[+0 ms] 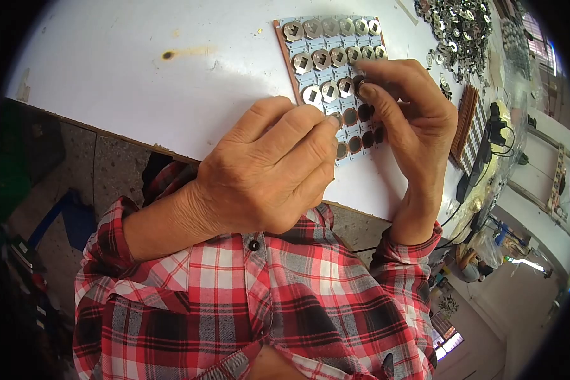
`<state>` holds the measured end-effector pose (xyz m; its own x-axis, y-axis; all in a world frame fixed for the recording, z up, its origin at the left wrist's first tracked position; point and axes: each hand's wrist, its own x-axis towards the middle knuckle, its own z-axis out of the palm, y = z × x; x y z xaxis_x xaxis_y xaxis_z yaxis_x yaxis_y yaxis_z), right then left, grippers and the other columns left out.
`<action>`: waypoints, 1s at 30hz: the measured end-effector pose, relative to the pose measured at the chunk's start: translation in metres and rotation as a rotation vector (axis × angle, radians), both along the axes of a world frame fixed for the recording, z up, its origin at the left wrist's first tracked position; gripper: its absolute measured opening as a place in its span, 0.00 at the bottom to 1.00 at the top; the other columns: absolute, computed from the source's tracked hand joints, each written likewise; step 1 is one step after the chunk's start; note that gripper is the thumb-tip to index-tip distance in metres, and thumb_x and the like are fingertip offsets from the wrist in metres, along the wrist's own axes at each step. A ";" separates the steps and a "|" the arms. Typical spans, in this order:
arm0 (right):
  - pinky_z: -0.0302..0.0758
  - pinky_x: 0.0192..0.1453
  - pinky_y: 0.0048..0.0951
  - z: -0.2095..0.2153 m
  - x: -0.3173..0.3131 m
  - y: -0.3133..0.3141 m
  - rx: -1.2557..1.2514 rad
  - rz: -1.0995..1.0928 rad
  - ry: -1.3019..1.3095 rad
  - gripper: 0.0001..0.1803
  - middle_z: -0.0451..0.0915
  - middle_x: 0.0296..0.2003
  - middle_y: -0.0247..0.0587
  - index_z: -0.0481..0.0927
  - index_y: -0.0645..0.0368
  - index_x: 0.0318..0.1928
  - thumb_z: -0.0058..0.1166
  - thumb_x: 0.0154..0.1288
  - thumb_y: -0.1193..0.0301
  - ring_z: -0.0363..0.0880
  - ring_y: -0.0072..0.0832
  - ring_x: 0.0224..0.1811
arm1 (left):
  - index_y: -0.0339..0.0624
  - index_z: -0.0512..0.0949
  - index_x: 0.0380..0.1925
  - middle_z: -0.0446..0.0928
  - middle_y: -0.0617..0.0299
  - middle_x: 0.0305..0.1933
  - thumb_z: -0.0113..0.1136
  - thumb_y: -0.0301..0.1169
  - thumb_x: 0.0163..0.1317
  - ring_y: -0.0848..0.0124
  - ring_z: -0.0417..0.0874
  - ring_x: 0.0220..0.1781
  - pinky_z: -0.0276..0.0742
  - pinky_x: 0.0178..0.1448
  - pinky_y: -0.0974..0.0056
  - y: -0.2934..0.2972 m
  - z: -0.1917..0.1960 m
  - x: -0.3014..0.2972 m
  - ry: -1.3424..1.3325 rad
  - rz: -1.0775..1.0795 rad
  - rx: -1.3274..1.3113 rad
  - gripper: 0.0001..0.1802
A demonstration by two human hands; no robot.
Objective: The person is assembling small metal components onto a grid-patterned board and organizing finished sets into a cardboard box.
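Observation:
A panel of small circuit boards (287,60) lies on the white table in front of me. Shiny metal clips (303,62) with square cut-outs sit in its upper rows, while dark round pads (350,116) show bare in the lower rows. My right hand (418,107) is over the panel's right side, its thumb and index finger pinching a small round metal piece (359,84) at the third row. My left hand (272,164) covers the lower left corner. Its fingers are curled together at the fourth row, and what they hold, if anything, is hidden.
A heap of loose metal clips (462,31) spreads across the far right of the table (120,95). Beside my right wrist lies a stack of panels (468,126), with black plugs and cables (497,123) next to it. Another person (467,265) appears in the right background.

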<state>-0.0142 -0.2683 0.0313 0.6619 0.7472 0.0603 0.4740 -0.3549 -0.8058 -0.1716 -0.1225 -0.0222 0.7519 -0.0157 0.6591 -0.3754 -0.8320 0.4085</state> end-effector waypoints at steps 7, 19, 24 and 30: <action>0.79 0.32 0.15 -0.003 -0.004 0.003 0.078 -0.197 0.120 0.11 0.85 0.36 0.33 0.84 0.63 0.44 0.68 0.61 0.84 0.79 0.11 0.31 | 0.32 0.86 0.36 0.85 0.52 0.47 0.71 0.32 0.41 0.58 0.84 0.51 0.81 0.54 0.52 0.001 0.001 -0.001 0.013 -0.011 -0.009 0.21; 0.84 0.46 0.20 0.010 0.000 -0.003 -0.090 -0.056 0.028 0.11 0.87 0.41 0.40 0.82 0.68 0.46 0.65 0.64 0.86 0.87 0.21 0.40 | 0.30 0.83 0.28 0.83 0.51 0.40 0.66 0.28 0.44 0.60 0.84 0.47 0.80 0.49 0.56 0.000 0.004 0.001 -0.020 -0.018 -0.045 0.12; 0.81 0.42 0.16 0.005 -0.007 -0.001 -0.074 -0.061 -0.070 0.10 0.89 0.41 0.37 0.86 0.67 0.46 0.65 0.64 0.86 0.87 0.17 0.39 | 0.30 0.84 0.39 0.84 0.49 0.49 0.72 0.31 0.46 0.55 0.84 0.51 0.80 0.51 0.50 0.002 0.004 -0.001 0.043 -0.053 -0.026 0.20; 0.75 0.32 0.13 0.001 0.000 -0.008 0.037 -0.139 -0.047 0.10 0.88 0.32 0.30 0.89 0.63 0.45 0.67 0.63 0.83 0.82 0.11 0.30 | 0.30 0.85 0.40 0.84 0.50 0.49 0.71 0.30 0.50 0.55 0.84 0.50 0.80 0.52 0.49 0.004 0.007 0.001 0.053 -0.061 -0.013 0.18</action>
<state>-0.0139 -0.2762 0.0319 0.7543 0.6455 0.1195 0.4604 -0.3904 -0.7973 -0.1705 -0.1183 -0.0156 0.7837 -0.0539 0.6188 -0.4026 -0.8028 0.4399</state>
